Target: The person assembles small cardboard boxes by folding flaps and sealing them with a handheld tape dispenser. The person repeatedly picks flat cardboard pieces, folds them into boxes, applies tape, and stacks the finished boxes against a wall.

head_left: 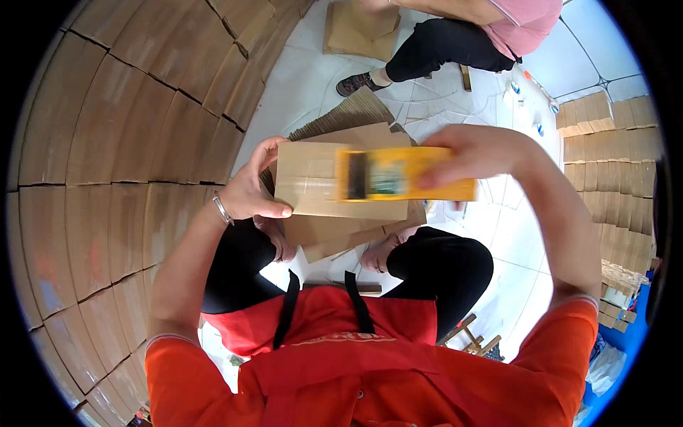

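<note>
Two hands are busy in the head view, the only one here. Your left hand (pixel 245 191) grips the carton (pixel 306 181) by its left edge, thumb at the near left corner, fingers toward the far left corner. Your right hand (pixel 475 155) is clasped around the right part of a yellow boxy thing (pixel 388 181); motion blur, kind unclear. Its left end overlaps the carton's top face; contact, cannot tell. Carton sits above loose cardboard sheets (pixel 331 233), between your knees, over the white floor (pixel 519 245).

Progress, as judged: carton looks shaped, top flat, with a shiny streak left of the yellow thing, maybe tape. So this one seems part done; its right side is largely covered, can't confirm. Not yet set down. Left to do, probably: the sheets below lie flat, and the corrugated pile (pixel 345 117) past their far edge looks unworked. The brown box stack (pixel 128 142) on your left looks finished, can't check each. The right-hand stacks (pixel 612 171) are too small to judge. A co-worker (pixel 455 46) sits at the floor's far edge beside more cardboard (pixel 348 39); their share, unclear.
</note>
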Tool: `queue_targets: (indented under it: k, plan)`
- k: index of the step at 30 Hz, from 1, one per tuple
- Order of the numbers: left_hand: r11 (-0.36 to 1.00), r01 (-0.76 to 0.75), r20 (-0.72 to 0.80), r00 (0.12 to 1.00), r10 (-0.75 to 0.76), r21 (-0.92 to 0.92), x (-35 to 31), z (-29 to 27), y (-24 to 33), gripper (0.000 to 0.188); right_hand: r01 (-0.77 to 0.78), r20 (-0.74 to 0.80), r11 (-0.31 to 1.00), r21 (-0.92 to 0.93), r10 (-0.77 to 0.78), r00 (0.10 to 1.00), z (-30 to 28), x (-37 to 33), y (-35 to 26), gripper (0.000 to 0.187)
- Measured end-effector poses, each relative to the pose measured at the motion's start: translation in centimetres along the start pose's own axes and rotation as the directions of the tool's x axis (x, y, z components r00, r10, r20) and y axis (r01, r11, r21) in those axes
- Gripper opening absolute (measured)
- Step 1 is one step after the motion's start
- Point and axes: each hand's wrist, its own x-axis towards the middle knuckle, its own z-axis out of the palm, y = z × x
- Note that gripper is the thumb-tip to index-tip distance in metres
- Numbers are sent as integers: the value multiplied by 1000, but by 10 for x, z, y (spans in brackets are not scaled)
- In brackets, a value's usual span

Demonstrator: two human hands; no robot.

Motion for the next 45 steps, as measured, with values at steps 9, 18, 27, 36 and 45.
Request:
queue_targets:
  k: [9,18,27,36,45]
  plan:
    - [503,-21,17,1000,12,864,13,15,83,128,-285,-231,958,-7,276,933,-2,-15,119,78]
    - [289,-655,629,754,190,698,87,91,85,98,-179,-253,982,65,190,949,-3,-20,155,84]
    - [272,-730,697,681,224,627,95,94,87,86,-392,-314,877,-276,304,900,-14,-20,165,73]
    - [53,-739,578,478,-661,671,153,175,142,35,-389,-421,590,-708,89,902,38,47,119,47]
    - [226,-582,550,813,190,782,98,123,149,114,443,-805,694,568,355,476,97,-24,171,33]
